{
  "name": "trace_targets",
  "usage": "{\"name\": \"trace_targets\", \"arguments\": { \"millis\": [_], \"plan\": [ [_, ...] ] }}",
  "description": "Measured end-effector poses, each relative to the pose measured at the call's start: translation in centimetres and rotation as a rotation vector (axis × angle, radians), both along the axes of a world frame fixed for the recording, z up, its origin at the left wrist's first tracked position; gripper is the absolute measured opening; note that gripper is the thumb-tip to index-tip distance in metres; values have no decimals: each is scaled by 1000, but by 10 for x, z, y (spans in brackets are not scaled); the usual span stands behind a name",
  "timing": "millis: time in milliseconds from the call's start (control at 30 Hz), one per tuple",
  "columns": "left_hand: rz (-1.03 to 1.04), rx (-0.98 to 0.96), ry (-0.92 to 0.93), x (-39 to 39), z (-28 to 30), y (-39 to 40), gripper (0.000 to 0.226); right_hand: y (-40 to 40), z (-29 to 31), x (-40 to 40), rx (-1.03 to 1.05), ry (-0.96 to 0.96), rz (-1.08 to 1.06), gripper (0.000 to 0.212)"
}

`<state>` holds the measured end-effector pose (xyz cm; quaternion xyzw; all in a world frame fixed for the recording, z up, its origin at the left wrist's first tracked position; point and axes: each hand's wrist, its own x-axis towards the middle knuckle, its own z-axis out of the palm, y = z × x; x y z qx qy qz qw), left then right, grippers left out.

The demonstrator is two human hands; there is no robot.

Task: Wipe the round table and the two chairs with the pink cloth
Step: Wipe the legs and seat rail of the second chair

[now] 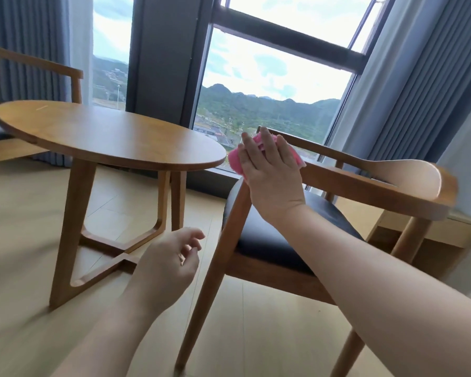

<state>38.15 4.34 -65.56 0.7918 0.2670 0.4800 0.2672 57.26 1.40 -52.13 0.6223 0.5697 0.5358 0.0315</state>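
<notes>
The right hand [269,172] lies flat, fingers straight and slightly spread, pressing the pink cloth [235,160] onto the front end of the near chair's [392,186] armrest, where the armrest meets the top of the front leg. The cloth is bunched under the palm and fingers; pink shows past the fingertips on the left and behind the hand on the right. The grip here is fingers apart and laid over the cloth rather than curled round it.

The left hand [172,257] hangs in the air lower down, between the counter's legs and the near chair's front leg, above the floor [25,268]. Its fingers are loosely curled and hold nothing.

The near chair is wooden with a dark padded seat and a curved back rail that sweeps round to the right. It stands just beside the right edge of the round wooden counter [106,134], not touching it. The counter's top is bare, and its three slab legs join in a Y-shaped brace near the floor.

The second chair [33,63], of the same wood, stands behind the left edge of the counter, partly cut off by the picture's edge.

Beyond both is a tall window [269,77] with a dark frame, looking onto green hills and cloudy sky. Grey-blue curtains [419,77] hang at either side. The floor is pale wood planking.
</notes>
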Motion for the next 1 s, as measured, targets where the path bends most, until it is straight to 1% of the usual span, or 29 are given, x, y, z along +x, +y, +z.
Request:
{"name": "trace_targets", "arguments": {
  "millis": [100, 233, 333, 433, 600, 700, 733, 867, 1000],
  "plan": [
    [0, -24, -4, -2, 0, 0, 24, 1, -3, 0, -67, -28, 58, 50],
    [5, -43, 12, -4, -3, 0, 25, 1, -22, 4, -222, -55, 136, 48],
    [0, -52, 29, -5, -7, 2, 25, 5, -36, 6, -254, -28, 118, 46],
    [12, -54, 55, -7, -13, 6, 25, 10, -53, 8, -263, -46, 73, 41],
    [59, -89, 90, -13, -28, 8, 24, 0, -116, 8, -446, -151, 13, 47],
    [95, -122, 163, -21, -38, 10, 9, -10, -151, 5, -559, -206, -8, 55],
    [99, -129, 187, -24, -40, 11, 8, -11, -159, 5, -585, -223, -21, 57],
    [109, -153, 203, -29, -45, 14, 13, -9, -170, 6, -605, -245, -27, 60],
    [84, -156, 195, -25, -45, 13, 12, -9, -165, 14, -637, -236, 53, 61]
  ]
}}
